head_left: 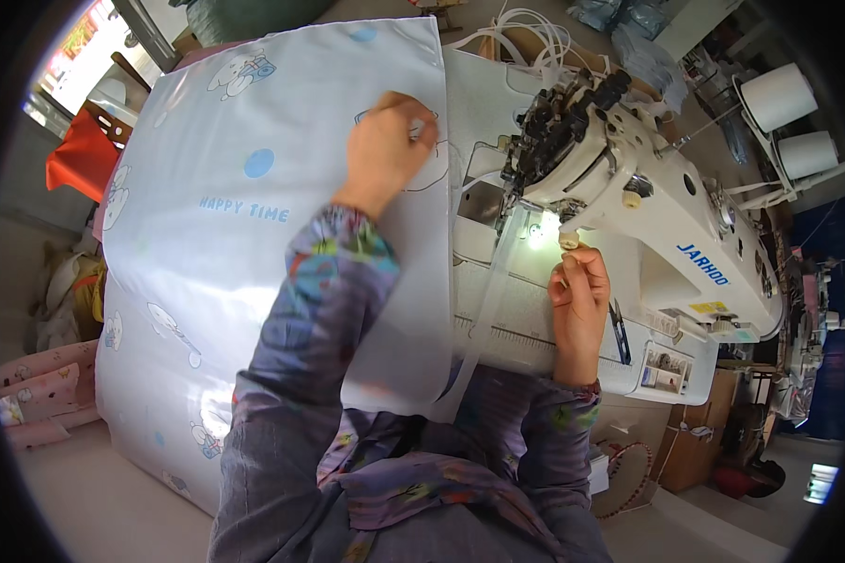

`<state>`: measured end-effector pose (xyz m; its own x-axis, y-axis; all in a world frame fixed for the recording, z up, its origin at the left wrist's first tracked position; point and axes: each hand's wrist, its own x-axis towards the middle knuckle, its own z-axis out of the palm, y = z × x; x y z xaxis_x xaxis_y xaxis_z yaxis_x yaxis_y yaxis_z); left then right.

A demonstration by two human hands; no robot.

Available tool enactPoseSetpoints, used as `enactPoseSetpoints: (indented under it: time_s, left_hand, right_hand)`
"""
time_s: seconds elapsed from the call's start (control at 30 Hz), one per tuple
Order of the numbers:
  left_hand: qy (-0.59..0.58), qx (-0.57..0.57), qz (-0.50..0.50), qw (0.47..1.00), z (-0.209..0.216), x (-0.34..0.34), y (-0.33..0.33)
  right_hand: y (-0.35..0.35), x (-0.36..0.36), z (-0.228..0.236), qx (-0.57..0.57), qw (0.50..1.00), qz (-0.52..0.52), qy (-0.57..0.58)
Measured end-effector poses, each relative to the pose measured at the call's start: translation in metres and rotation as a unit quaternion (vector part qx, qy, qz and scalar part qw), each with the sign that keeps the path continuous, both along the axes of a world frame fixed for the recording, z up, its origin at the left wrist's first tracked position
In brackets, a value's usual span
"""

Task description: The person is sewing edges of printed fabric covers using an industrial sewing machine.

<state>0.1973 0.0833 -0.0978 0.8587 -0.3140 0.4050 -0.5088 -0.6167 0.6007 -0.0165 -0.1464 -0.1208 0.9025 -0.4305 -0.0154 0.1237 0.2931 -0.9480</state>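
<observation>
A large pale blue, shiny sheet of fabric (pixel 225 281) printed with cartoon animals and dots spreads across the left side. My left hand (pixel 390 150) lies over it near its right edge, fingers curled in; what they hold, if anything, is hidden. To the right stands a white sewing machine (pixel 667 216), its lamp lit by the needle area. My right hand (pixel 580 296) is raised just below a small cream knob (pixel 569 240), thumb and forefinger pinched together; anything between them is too small to make out. A translucent white strip (pixel 486 314) runs from the machine toward my lap.
Thread snips (pixel 620 330) lie on the machine table (pixel 507 342), right of my right hand. Two white thread cones (pixel 777 98) stand on a rack behind the machine. Loops of white tape (pixel 530 33) lie at the back. An orange-red cloth (pixel 84 155) hangs at far left.
</observation>
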Motion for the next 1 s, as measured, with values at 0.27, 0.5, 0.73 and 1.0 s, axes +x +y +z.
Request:
enactPoseSetpoints:
  time_s: [0.27, 0.5, 0.73, 1.0]
  left_hand:
    - [-0.109, 0.213, -0.027, 0.971, -0.033, -0.105, 0.055]
    - [0.207, 0.276, -0.101, 0.933, 0.032, -0.145, 0.05]
    - [-0.143, 0.182, -0.137, 0.963, -0.028, -0.079, -0.009]
    - [-0.093, 0.187, -0.11, 0.972, -0.029, -0.13, -0.002]
  right_hand:
    - [-0.001, -0.035, 0.001, 0.106, 0.99, 0.065, -0.058]
    - [0.014, -0.048, -0.004, -0.073, 0.994, 0.072, 0.029]
    - [0.021, -0.049, 0.01, -0.23, 0.963, 0.12, 0.072]
    - [0.044, 0.001, 0.007, -0.578, 0.805, 0.075, -0.114]
